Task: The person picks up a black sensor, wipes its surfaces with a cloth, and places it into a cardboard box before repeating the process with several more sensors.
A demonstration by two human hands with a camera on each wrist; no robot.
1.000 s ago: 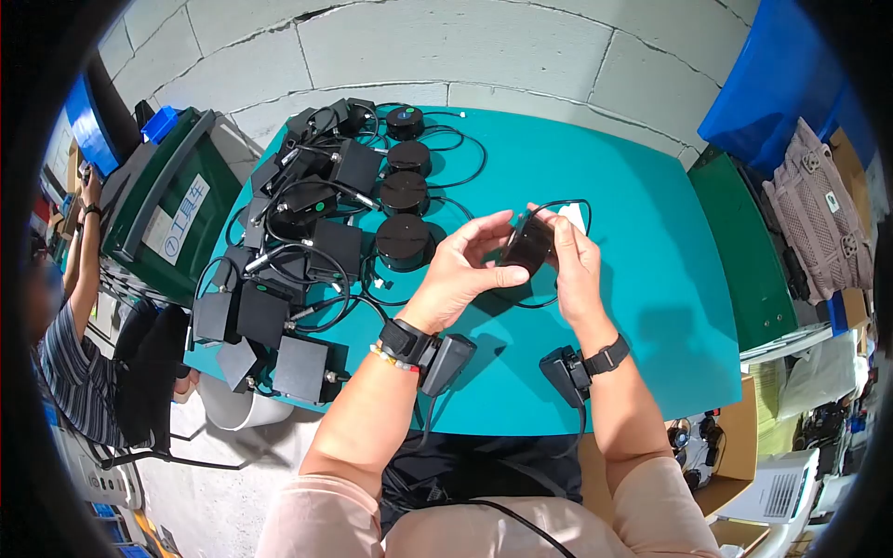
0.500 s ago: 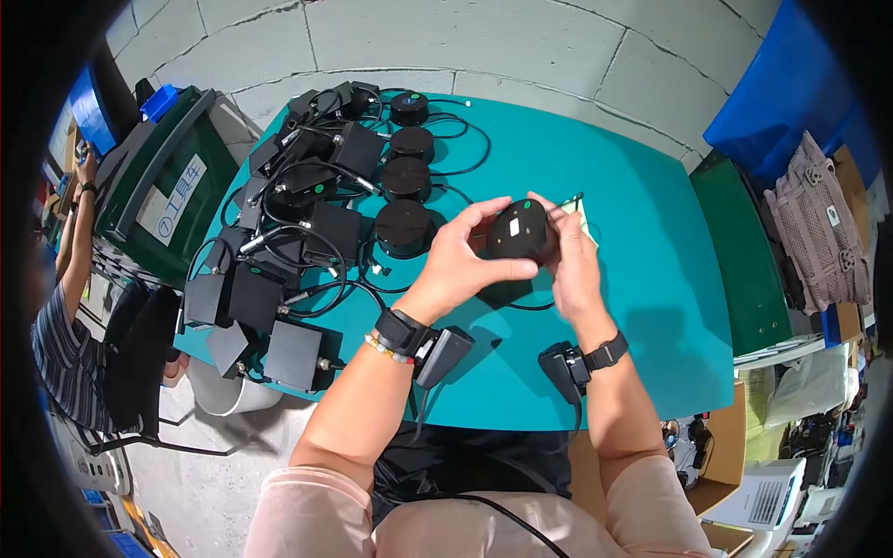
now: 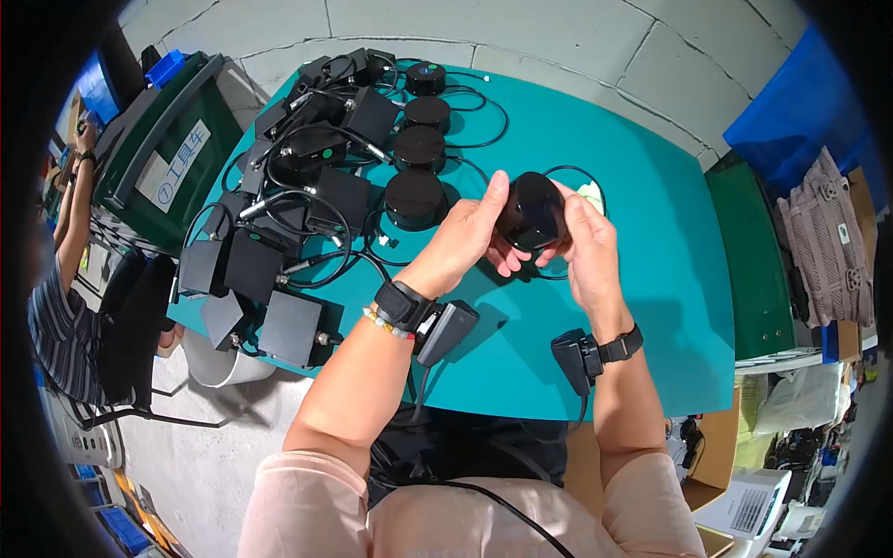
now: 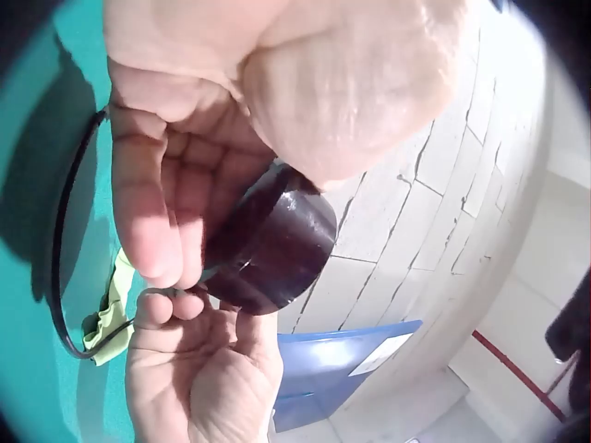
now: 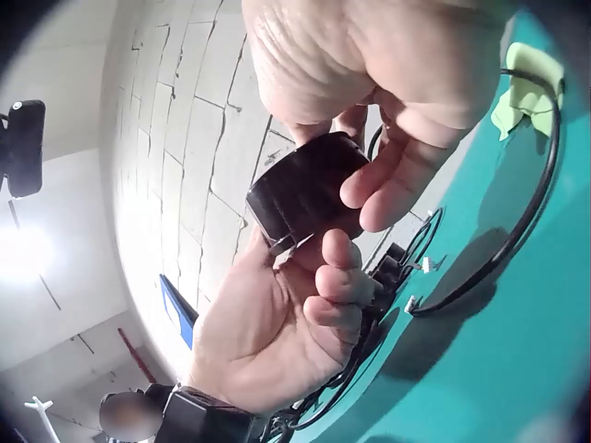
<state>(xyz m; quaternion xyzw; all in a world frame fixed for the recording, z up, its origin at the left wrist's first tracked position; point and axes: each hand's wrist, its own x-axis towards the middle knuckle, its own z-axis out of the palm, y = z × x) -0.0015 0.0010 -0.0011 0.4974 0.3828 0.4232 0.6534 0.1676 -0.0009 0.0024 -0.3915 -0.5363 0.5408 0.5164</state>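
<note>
Between both hands, above the table, is a glossy black cylindrical device [image 3: 530, 212] with a thin black cable. My left hand [image 3: 465, 228] holds it from the left, thumb up along its side and fingers underneath. On the other side my right hand [image 3: 591, 244] grips it with thumb and fingers. In the right wrist view the device [image 5: 309, 189] is tilted, and its cable [image 5: 536, 212] loops down over the table to a small white connector [image 5: 412, 305]. A pale green cloth [image 3: 591, 195] lies just beyond my right hand.
A row of similar round black devices [image 3: 414, 197] stands left of my hands on the green table [image 3: 651, 279]. Farther left are several black boxes [image 3: 293, 327] with tangled cables. A block wall [image 3: 558, 37] closes the back; a green tool cart [image 3: 177, 158] stands at the left.
The device has been turned over: its underside with a white label showed half a second ago, and now its smooth glossy side faces up. My left thumb has moved from below to its upper side.
</note>
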